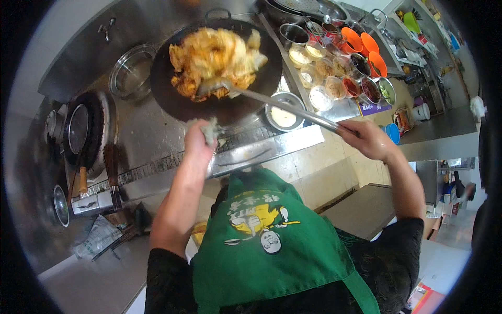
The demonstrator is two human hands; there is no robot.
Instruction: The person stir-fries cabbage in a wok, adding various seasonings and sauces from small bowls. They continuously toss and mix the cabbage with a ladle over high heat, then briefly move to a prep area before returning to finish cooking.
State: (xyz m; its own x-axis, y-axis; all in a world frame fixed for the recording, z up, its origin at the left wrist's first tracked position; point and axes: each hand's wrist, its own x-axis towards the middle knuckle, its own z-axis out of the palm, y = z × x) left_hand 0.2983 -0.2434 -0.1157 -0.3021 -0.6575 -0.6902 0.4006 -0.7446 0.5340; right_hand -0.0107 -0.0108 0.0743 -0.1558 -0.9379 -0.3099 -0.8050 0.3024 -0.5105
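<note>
Browned, leafy cooked food, apparently cabbage [219, 55], is heaped in a large dark wok [172, 104] in front of me; its upper part is blurred. My left hand [199, 137] grips a pale cloth [210, 130] at the wok's near rim. The cloth hides the part of the wok beneath it. In my right hand [366, 137] is the end of a long-handled metal cooking ladle [290, 106]. Its bowl rests against the near side of the food, partly covered by it.
Right of the wok stand a bowl of pale fat or paste [283, 117], several seasoning containers [335, 87] and orange cups [352, 39]. A metal basin [131, 74], a round strainer [78, 129] and a bamboo wok brush [111, 161] lie to the left. A faucet [105, 31] projects from the back wall.
</note>
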